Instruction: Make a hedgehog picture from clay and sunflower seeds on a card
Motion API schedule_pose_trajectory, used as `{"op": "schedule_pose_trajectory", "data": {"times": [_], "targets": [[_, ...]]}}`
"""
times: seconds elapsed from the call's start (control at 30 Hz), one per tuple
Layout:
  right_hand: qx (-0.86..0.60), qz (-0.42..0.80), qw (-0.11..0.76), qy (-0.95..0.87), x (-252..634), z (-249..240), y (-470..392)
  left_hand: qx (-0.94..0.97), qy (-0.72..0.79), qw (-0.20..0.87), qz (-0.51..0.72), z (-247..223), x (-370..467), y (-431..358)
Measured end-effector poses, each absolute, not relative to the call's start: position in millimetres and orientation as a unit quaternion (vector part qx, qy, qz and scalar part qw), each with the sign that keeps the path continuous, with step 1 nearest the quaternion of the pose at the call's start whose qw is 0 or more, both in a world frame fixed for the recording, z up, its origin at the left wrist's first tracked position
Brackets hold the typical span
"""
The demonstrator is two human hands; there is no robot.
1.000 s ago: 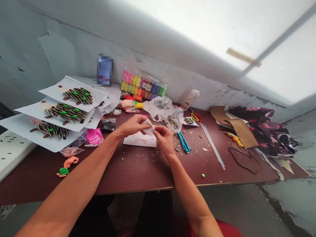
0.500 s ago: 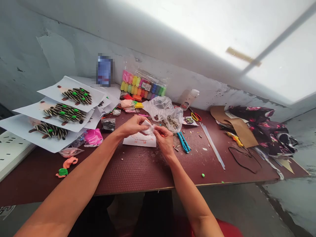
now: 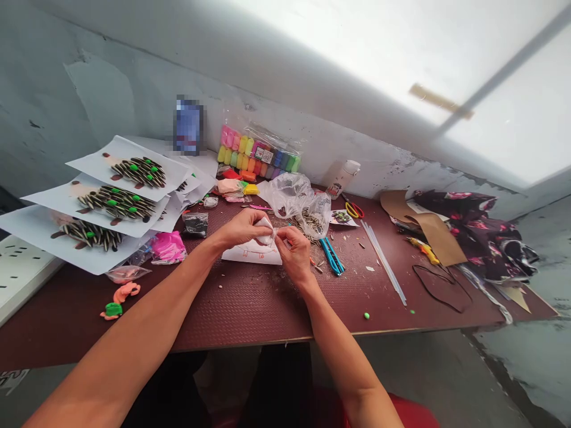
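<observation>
A small white packet is pinched between both hands above the middle of the table. My left hand grips its left side, with the thumb and fingers closed on it. My right hand pinches its right edge, fingers curled. Below the hands lies a white sheet with an orange line drawing, partly covered by them. Right of my right hand are a blue cutter and a clear plastic bag with striped seeds beside it.
Sheets with seed hedgehogs are stacked at left, near pink clay. Colored clay packs lean on the wall. Further right are a white bottle, scissors, clear sticks, brown cardboard and floral cloth.
My right hand has shifted slightly left and turned a little at the packet's edge. The packet looks more bunched between the fingers. My left hand stays nearly in place.
</observation>
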State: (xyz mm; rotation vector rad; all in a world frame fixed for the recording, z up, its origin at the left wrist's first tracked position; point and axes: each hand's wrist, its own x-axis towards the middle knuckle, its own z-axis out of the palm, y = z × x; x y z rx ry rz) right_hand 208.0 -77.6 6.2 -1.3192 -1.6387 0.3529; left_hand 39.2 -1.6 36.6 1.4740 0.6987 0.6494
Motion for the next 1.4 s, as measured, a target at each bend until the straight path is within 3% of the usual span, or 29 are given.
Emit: {"op": "schedule_pose_trajectory", "data": {"times": [0.17, 0.53, 0.7, 0.97, 1.17, 1.27, 1.4], "targets": [[-0.556, 0.104, 0.458, -0.685, 208.9, 5.5, -76.7, 0.656, 0.311, 0.621, 0.295, 34.5, 40.5, 0.3], [-0.533, 0.175, 0.497, -0.662, 209.9, 5.9, -76.6, 0.671, 0.308, 0.604, 0.300, 28.7, 39.3, 3.7], [-0.542, 0.178, 0.541, -0.618, 217.7, 8.9, -75.1, 0.691, 0.450, 0.427, 0.372, 22.9, 25.4, 21.6], [-0.615, 0.112, 0.366, -0.689, 224.0, -0.9, -73.9, 0.707, 0.639, 0.168, 0.251, 5.9, -13.0, 45.3], [-0.631, 0.111, 0.332, -0.692, 216.2, -4.1, -72.7, 0.730, 0.638, 0.037, 0.244, 11.4, -11.9, 34.6], [-0.628, 0.077, 0.327, -0.702, 213.4, -4.5, -71.4, 0.775, 0.577, 0.044, 0.254, 20.3, -3.4, 31.3], [-0.629, 0.051, 0.296, -0.717, 209.9, -5.4, -68.8, 0.828, 0.513, 0.141, 0.178, 17.2, 6.6, 33.2]]}}
